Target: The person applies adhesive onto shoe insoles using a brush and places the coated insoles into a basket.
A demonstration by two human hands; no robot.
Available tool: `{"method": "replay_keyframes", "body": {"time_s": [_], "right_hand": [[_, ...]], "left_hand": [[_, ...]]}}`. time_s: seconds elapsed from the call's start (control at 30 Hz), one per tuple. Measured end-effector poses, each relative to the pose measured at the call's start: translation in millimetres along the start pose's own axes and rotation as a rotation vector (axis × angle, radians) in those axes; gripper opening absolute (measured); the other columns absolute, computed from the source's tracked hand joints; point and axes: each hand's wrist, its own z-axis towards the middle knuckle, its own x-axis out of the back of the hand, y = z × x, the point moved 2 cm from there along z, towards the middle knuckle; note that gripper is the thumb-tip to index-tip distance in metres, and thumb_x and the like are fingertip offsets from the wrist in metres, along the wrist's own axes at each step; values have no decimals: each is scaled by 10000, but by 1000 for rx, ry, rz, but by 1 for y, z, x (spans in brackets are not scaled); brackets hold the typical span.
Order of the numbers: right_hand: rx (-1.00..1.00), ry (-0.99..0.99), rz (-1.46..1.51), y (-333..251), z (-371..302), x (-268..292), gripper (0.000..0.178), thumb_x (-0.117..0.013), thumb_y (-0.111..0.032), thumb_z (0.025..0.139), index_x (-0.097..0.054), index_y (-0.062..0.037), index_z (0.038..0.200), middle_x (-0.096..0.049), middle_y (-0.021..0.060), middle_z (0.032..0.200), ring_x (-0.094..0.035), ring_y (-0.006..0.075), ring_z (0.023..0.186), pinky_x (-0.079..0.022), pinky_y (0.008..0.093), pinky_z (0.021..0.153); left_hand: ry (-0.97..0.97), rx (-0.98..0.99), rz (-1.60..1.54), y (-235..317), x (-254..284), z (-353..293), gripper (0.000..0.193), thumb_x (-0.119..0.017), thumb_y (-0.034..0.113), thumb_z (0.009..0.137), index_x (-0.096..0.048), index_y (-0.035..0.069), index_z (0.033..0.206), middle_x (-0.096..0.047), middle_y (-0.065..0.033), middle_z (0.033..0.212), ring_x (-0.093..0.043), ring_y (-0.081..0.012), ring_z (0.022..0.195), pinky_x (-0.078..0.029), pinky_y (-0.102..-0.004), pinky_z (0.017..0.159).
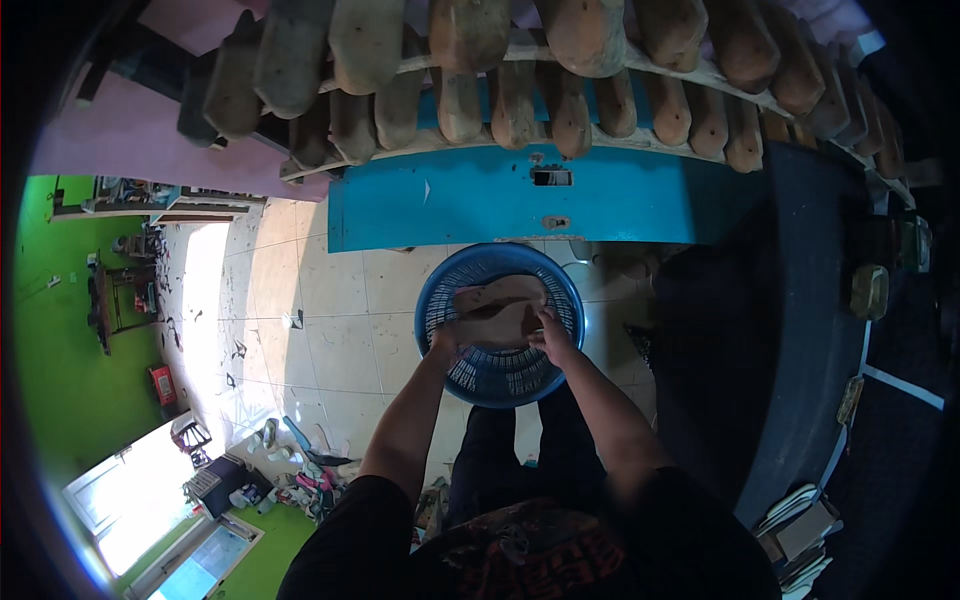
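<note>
Standing, looking straight down. Both hands reach into a round blue plastic basket [500, 385] with slotted walls, which sits on the pale tiled floor [320, 330] just in front of the person's feet, near the foot of a blue board [450, 205].

Left hand [447, 340] grips the near-left edge of a flat brown piece [497, 310], leather or card by the look; fingers closed on it. Right hand [550, 335] pinches the same piece at its right edge. The piece lies inside the basket, toward its far side, tilted slightly.

Basket contents: the brown piece, perhaps a second sheet beneath it; too dim to separate them. Near part of the basket shows bare slats.

Judgement on handling: keep both grips at opposite edges so the sheet stays flat, lift level to clear the rim without snagging the slots.

Overhead: a rack [560, 60] of wooden shoe lasts in rows. Dark blue surface [800, 330] to the right, small items along its edge.
</note>
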Motion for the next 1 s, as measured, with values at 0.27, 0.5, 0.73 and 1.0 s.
{"method": "replay_keyframes", "body": {"time_s": [0.27, 0.5, 0.73, 1.0], "right_hand": [[208, -77, 266, -19, 39, -19, 593, -520, -465, 1000, -361, -194, 1503, -451, 143, 1398, -531, 311, 1200, -385, 520, 1100], [282, -166, -79, 1, -10, -35, 512, -553, -424, 1009, -469, -144, 1429, -601, 76, 1229, -671, 196, 924, -520, 328, 700], [265, -449, -52, 14, -89, 0, 360, -525, -322, 1037, -561, -127, 1338, -656, 27, 1194, -689, 168, 885, -526, 275, 691], [162, -306, -426, 3, -148, 80, 482, -577, -302, 1000, -469, -114, 1431, -642, 73, 1264, -686, 242, 953, -544, 385, 766]], "left_hand": [[-89, -230, -178, 20, -1, 64, 441, -452, 390, 1015, -498, 141, 1376, -570, -70, 1266, -588, -205, 927, -530, -352, 732], [72, -475, 257, -23, 50, 52, 665, -457, 495, 1024, -341, 96, 1544, -594, -103, 1099, -564, -187, 899, -522, -366, 689], [37, -777, 1001, -102, 62, -29, 502, -384, 386, 1045, -473, 102, 1449, -639, -234, 1185, -638, -375, 1075, -515, -498, 881], [-32, -627, 1282, -143, 19, -85, 666, -415, 424, 1021, -343, -9, 1522, -357, -325, 1536, -357, -444, 1437, -321, -454, 1180]]}}
